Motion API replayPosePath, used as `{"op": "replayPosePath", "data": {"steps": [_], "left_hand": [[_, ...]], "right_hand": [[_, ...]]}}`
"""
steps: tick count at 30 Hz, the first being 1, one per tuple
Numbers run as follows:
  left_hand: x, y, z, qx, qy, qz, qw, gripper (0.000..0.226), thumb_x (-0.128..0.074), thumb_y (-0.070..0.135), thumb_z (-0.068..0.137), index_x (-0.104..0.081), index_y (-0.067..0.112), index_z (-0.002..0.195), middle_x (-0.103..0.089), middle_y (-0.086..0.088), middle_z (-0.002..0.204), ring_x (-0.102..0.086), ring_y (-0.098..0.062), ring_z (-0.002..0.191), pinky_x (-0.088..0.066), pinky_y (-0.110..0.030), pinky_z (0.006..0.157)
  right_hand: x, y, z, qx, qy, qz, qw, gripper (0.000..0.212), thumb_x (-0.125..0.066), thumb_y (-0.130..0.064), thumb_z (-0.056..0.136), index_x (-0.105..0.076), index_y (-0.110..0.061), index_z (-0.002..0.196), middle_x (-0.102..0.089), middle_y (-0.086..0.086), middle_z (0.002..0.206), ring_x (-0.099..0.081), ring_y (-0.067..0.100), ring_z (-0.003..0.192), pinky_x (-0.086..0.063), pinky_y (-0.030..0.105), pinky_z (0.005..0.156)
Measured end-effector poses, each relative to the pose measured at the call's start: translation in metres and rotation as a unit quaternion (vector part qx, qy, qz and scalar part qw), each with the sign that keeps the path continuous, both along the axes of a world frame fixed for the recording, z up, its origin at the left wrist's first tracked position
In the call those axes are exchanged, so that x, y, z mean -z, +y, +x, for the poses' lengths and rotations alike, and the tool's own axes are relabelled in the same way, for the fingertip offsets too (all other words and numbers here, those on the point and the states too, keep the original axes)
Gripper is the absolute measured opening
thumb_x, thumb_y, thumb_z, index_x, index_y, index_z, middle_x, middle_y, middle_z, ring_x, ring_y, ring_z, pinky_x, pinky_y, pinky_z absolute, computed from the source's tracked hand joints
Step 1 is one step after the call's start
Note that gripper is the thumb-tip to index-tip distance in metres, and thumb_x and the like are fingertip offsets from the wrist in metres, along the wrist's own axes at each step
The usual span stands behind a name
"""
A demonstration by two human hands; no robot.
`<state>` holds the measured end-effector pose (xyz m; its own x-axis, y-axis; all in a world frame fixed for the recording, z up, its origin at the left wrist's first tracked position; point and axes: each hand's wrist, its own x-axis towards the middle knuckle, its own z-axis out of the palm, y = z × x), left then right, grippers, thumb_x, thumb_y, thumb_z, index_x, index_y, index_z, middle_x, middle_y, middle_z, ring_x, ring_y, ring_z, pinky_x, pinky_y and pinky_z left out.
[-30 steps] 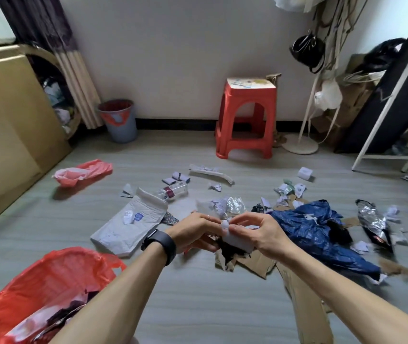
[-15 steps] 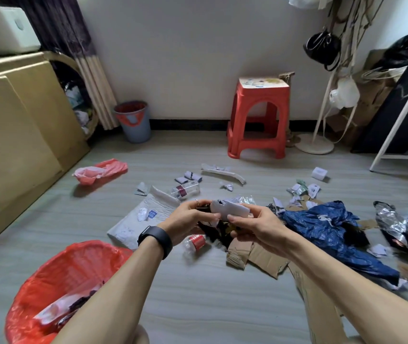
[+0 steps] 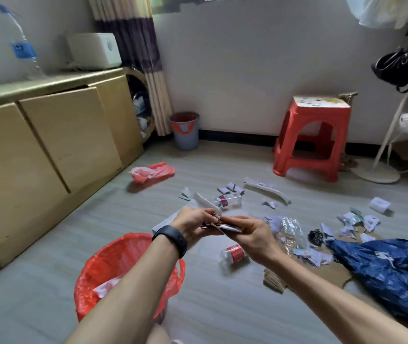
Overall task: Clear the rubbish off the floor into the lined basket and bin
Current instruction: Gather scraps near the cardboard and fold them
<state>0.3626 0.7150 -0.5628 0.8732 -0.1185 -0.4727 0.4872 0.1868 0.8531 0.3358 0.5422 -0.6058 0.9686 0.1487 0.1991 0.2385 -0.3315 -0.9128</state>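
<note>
- Our left hand [image 3: 194,224] and right hand [image 3: 251,238] have come up off the litter. They now meet just beyond the far rim of the lined basket [image 3: 123,254]. A second ago they were lower and farther to the basket's right, over the cardboard [image 3: 274,279].
- Both hands pinch one small bundle of scraps [image 3: 222,225] between them, fingers curled round it. A moment back it looked white and flat; now it shows crumpled, shiny edges. Blur hides what exactly it is.
- Lifting it has left a small red-labelled bottle [image 3: 232,254] lying bare on the floor, just beyond the basket to its right.
- We judge that the bundle is being squashed down before the drop. It is near the basket's mouth but not over it, so a short carry back toward us is left.
- Much is still on the floor. The blue plastic bag [image 3: 381,264] lies well to the basket's right and the red bag [image 3: 152,171] far beyond the basket. The grey bin [image 3: 184,135] stands farther still, by the wall.
</note>
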Motion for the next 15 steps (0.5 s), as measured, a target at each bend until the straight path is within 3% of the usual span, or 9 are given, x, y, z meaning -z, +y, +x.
{"op": "replayPosePath", "data": {"steps": [3,6,8,11,15], "left_hand": [[0.003,0.024,0.007,-0.057,-0.034,0.067,0.996,0.034,-0.054,-0.026,0.078,-0.062,-0.001,0.1,-0.066,-0.021,0.089,-0.069,-0.031,0.071,-0.061,-0.039,0.056],[0.017,0.064,0.012,-0.088,-0.055,0.159,0.982,0.037,-0.063,-0.019,0.077,-0.064,0.007,0.102,-0.069,-0.019,0.1,-0.07,-0.031,0.083,-0.062,-0.043,0.068],[0.031,0.103,0.01,-0.102,-0.096,0.319,0.937,0.034,-0.071,-0.008,0.073,-0.07,0.018,0.095,-0.073,-0.01,0.1,-0.069,-0.026,0.091,-0.06,-0.04,0.08],[0.048,0.162,-0.002,-0.113,-0.116,0.481,0.862,0.028,-0.066,0.005,0.072,-0.072,0.029,0.084,-0.075,0.004,0.091,-0.069,-0.016,0.093,-0.054,-0.024,0.084],[0.08,0.217,-0.01,-0.146,-0.103,0.535,0.826,0.03,-0.064,0.01,0.073,-0.075,0.033,0.087,-0.076,0.009,0.091,-0.069,-0.014,0.093,-0.05,-0.021,0.082]], "right_hand": [[-0.003,0.023,0.01,-0.062,0.09,0.046,0.993,0.046,-0.081,-0.005,0.077,-0.072,-0.032,0.114,-0.074,-0.003,0.109,-0.071,0.022,0.096,-0.056,0.042,0.09],[0.007,0.045,0.022,-0.101,0.133,0.013,0.986,0.037,-0.084,-0.021,0.078,-0.074,-0.032,0.112,-0.077,0.0,0.103,-0.071,0.015,0.093,-0.055,0.042,0.091],[0.019,0.062,0.027,-0.119,0.125,-0.067,0.983,0.029,-0.079,-0.034,0.079,-0.074,-0.032,0.107,-0.075,-0.007,0.107,-0.072,0.004,0.09,-0.058,0.03,0.086],[0.037,0.086,0.03,-0.161,0.11,-0.178,0.965,0.045,-0.066,-0.056,0.074,-0.073,-0.029,0.109,-0.072,-0.017,0.107,-0.069,-0.008,0.081,-0.051,0.011,0.075],[0.076,0.126,0.044,-0.203,0.092,-0.28,0.934,0.039,-0.063,-0.043,0.088,-0.067,-0.027,0.123,-0.069,-0.013,0.121,-0.067,0.001,0.095,-0.051,0.022,0.089]]}}
